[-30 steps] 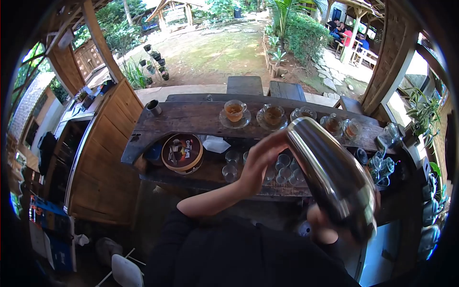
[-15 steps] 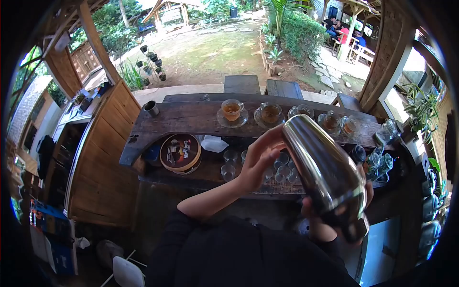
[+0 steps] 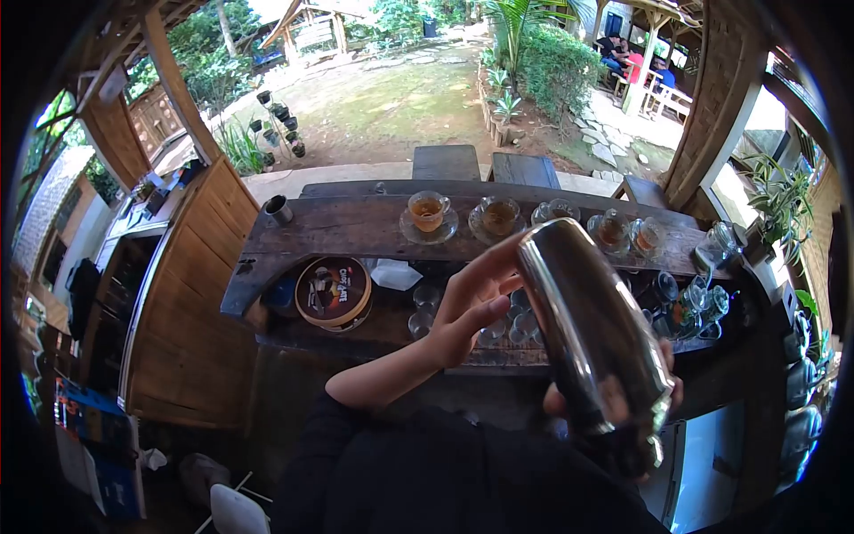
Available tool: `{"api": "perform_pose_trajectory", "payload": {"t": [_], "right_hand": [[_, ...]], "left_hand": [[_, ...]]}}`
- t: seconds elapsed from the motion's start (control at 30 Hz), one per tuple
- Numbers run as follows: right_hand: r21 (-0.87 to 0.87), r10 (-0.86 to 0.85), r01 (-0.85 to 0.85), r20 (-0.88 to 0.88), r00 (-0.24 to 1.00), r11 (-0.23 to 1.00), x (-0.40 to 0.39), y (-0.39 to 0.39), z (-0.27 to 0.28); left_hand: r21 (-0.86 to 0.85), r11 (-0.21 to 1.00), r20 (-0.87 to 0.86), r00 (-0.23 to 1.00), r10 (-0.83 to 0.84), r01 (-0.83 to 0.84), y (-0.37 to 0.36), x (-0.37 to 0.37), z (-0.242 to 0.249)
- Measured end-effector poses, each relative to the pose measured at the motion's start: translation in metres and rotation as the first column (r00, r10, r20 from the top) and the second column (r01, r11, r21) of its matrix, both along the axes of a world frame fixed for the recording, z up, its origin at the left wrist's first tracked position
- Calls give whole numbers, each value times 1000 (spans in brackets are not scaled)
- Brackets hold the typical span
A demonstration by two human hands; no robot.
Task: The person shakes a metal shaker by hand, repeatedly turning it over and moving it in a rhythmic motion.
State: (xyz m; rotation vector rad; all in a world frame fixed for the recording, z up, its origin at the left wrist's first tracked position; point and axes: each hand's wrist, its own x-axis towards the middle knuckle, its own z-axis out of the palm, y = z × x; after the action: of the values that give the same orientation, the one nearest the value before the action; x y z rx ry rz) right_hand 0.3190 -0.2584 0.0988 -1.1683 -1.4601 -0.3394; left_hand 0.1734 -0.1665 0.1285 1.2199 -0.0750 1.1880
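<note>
A shiny metal cocktail shaker (image 3: pixel 592 311) is held tilted in front of my chest, its broad end up and to the left. My left hand (image 3: pixel 467 316) supports that upper end, with its fingers reaching behind the metal and the thumb bent. Around the lower, narrower part wraps my right hand (image 3: pixel 672 378), mostly hidden by the shaker. Beyond it on the counter stand a glass cup of amber drink (image 3: pixel 427 211) on a saucer and another filled cup (image 3: pixel 500 216). More glass cups (image 3: pixel 612 229) sit to their right.
The wooden counter (image 3: pixel 347 218) spans the front. On its lower shelf are a round chocolate tin (image 3: pixel 333 294), a white packet (image 3: pixel 395 274) and several clear glasses (image 3: pixel 424 311). A metal cup (image 3: pixel 277 210) stands at left, glass jars (image 3: pixel 703 307) at right. Seated people (image 3: pixel 636 67) are far off.
The shaker has shifted slightly left and down and stands a bit more upright. Both hands moved with it, and my left thumb shows more clearly.
</note>
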Motion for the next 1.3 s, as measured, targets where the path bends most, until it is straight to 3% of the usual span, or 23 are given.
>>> {"api": "perform_pose_trajectory", "payload": {"t": [0.07, 0.13, 0.27, 0.3, 0.33, 0.37, 0.43, 0.47, 0.53, 0.57, 0.6, 0.67, 0.77, 0.83, 0.87, 0.93, 1.0, 1.03, 1.07, 1.1, 1.17, 1.23, 1.3], "right_hand": [[-123, -55, 47, -66, 996, 991, -2, -14, -4], [229, -72, 36, 150, 986, 973, -10, 46, -14], [385, 22, -111, 229, 973, 916, 11, 70, -9], [251, -130, 65, 252, 959, 966, 7, 40, 15], [7, -85, 85, 50, 995, 996, -9, -5, 55], [-236, -89, 49, -160, 983, 970, -22, -37, 79], [-191, -44, 11, -170, 984, 982, -18, -35, 56], [-150, -3, -24, -179, 984, 988, -13, -28, 35], [-68, 73, -87, -195, 978, 994, 0, -13, -9], [-148, 26, -31, -35, 999, 988, 9, 9, -33], [-215, -14, 42, 130, 991, 976, 19, 33, -43], [47, 88, -102, 240, 967, 994, 15, 59, -27], [18, 68, -71, 152, 986, 997, 8, 33, 3], [82, 26, -41, 177, 984, 996, 4, 22, 21], [77, 12, -24, 146, 989, 997, 3, 16, 20], [57, -18, 13, 81, 997, 998, 1, 1, 15], [32, -49, 48, 17, 999, 998, 0, -8, 12], [-44, 77, -79, -43, 996, 996, 3, 19, -6], [282, 27, -93, 230, 973, 955, 6, 49, -23], [127, 79, -105, 199, 977, 986, 9, 53, -29], [-37, 128, -123, 159, 979, 992, 18, 51, -32], [313, 54, -112, 189, 981, 943, 18, 49, -16], [-125, 68, -100, -236, 969, 987, 36, -2, -57]], "left_hand": [[-165, 986, -43, 999, 11, -17, 26, 4, -32], [-717, 682, -55, 963, -264, 146, 72, 9, -92], [-798, 567, -58, 910, -411, 205, 76, 20, -100], [-600, 759, -37, 940, -339, 250, 63, 19, -66], [-355, 899, 2, 962, -272, 255, 50, 16, -33], [-354, 901, 1, 964, -267, 250, 32, 13, -7], [176, 984, 48, 999, -10, 1, 2, 8, 25], [175, 985, 49, 999, -7, -1, 5, 7, 20], [-181, 981, -5, 997, -75, 73, 21, 7, -7], [-317, 946, -55, 994, -94, 72, 32, 11, -23], [-589, 791, 5, 979, -202, 166, 51, 18, -77], [-934, 339, 14, 962, -271, 109, 52, 31, -134], [-927, 370, -25, 974, -224, 61, 34, 35, -96], [-370, 912, 63, 984, -165, 176, 22, 24, -42], [-368, 913, 64, 984, -163, 175, 19, 18, -28], [3, 959, 72, 957, -282, 283, 14, 8, -14], [-216, 965, 20, 989, -149, 150, 21, 17, -49], [-536, 819, 17, 973, -231, 204, 35, 21, -82], [-789, 574, 42, 950, -309, 221, 43, 24, -102], [-788, 574, 38, 949, -314, 222, 42, 26, -106], [-969, 215, 26, 917, -397, 121, 39, 31, -115], [-803, 533, 104, 944, -313, 266, 30, 28, -81], [-334, 897, 78, 957, -280, 290, 22, 18, -29]]}}
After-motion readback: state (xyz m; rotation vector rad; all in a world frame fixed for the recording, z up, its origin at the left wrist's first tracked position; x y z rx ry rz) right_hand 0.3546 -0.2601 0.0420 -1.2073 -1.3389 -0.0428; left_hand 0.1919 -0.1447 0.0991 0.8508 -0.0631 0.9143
